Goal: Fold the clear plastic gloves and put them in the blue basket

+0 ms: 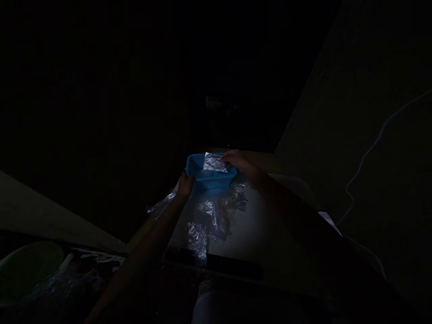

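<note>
The scene is very dark, lit only around the hands. A blue plastic tub (212, 180) stands on a pale table (256, 229). My left hand (185, 185) grips the tub's near left corner. My right hand (232, 158) is at the tub's far right rim, holding a crinkled piece of clear shiny plastic film (215, 163) over the tub's opening.
More crumpled clear film (209, 216) lies on the table in front of the tub. A pale green bowl (29, 265) sits at the lower left. A white cable (371, 148) runs down the wall at the right. A dark bar (232, 266) lies along the table's near edge.
</note>
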`<state>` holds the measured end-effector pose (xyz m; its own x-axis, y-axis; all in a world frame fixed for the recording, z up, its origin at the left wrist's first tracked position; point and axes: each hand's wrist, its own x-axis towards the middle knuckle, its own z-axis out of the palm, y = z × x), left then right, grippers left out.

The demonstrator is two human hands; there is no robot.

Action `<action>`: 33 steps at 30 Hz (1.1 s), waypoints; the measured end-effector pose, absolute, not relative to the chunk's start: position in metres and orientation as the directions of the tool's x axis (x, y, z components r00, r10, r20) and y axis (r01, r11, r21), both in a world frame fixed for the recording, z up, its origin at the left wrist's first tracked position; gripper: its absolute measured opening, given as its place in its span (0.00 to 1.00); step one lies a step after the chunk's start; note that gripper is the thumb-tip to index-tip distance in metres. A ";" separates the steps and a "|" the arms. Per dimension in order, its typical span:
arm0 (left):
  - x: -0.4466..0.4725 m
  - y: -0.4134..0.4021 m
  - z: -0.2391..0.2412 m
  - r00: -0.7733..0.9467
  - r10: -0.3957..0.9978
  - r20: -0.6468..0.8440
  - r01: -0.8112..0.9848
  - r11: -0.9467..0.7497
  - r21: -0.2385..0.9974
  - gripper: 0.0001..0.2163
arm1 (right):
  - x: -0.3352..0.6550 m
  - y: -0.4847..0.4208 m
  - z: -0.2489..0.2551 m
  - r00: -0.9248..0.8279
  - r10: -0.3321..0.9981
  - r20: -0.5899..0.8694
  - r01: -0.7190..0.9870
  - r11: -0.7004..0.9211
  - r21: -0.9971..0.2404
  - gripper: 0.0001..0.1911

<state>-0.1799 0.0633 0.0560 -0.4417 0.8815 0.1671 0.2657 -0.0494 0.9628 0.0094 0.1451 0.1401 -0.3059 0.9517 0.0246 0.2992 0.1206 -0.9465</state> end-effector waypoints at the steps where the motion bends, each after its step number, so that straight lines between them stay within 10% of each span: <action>1: -0.180 0.062 0.057 -0.425 0.894 0.141 0.247 -0.035 0.968 0.17 | 0.001 0.148 0.138 -0.297 0.955 0.018 0.337 0.122 -0.934 0.08; 33: -0.184 0.056 0.074 -0.321 0.933 -0.163 0.386 0.286 0.877 0.12 | -0.018 0.134 0.119 -0.158 0.986 -0.059 0.650 0.058 -0.758 0.06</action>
<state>-0.1839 0.0563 0.0735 -0.3214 0.9328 -0.1630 0.3859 0.2862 0.8770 -0.0178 0.1337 0.1188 -0.1580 0.9856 -0.0594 0.6497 0.0585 -0.7579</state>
